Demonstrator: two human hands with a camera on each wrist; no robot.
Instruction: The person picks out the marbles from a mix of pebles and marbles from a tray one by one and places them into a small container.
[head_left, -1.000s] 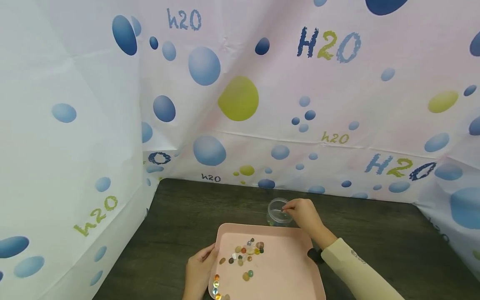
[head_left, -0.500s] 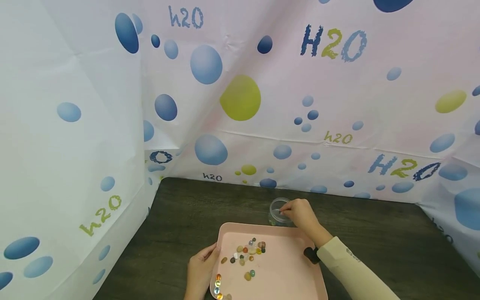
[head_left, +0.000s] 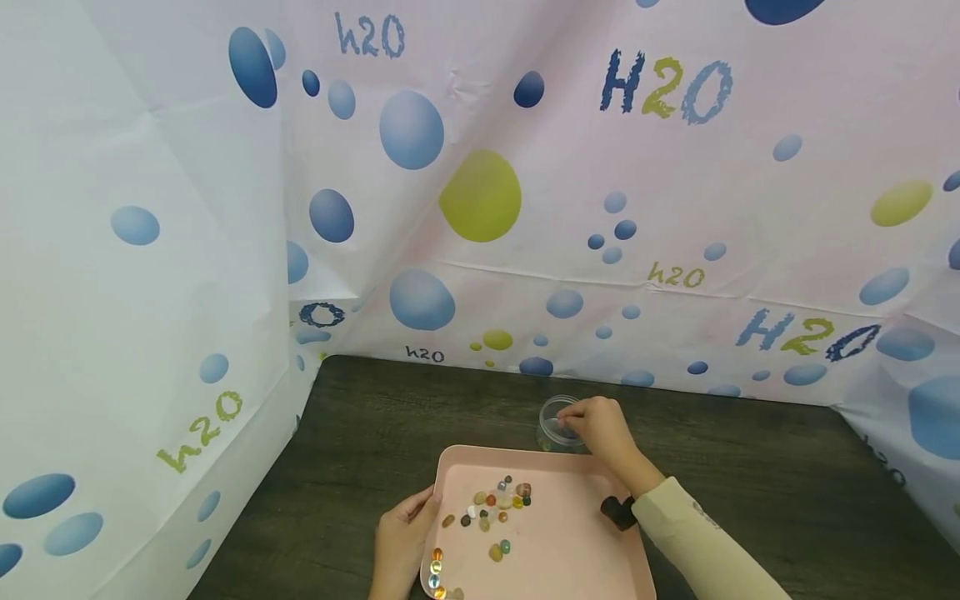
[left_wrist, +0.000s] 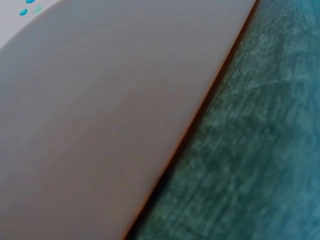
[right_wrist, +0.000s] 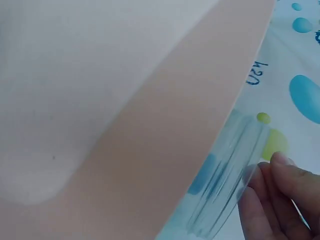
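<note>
A: Where is the jar [head_left: 551,435] to be found from the hands?
B: It is placed under the fingertips of the right hand [head_left: 603,425] and slightly to that hand's left, its long axis upright, its mouth turned up. From the left hand [head_left: 405,533] it is set well apart, ahead and to the right, so by the right hand it is far more easily reached

A: And the tray [head_left: 570,542]?
B: It is laid on the table [head_left: 420,417] between the hands, with the jar set just beyond its far edge. Small stones [head_left: 505,502] are scattered in it, mostly nearer the left hand, and a short row of shiny beads [head_left: 436,567] is seen just right of the left wrist

A: How are the hands held?
B: On the right, thumb and fingers are drawn nearly together at the jar's mouth; whether anything is pinched there cannot be told. On the left, the tray's side is gripped at the rim, the fingers partly bent; how far they are tucked underneath is not shown
</note>
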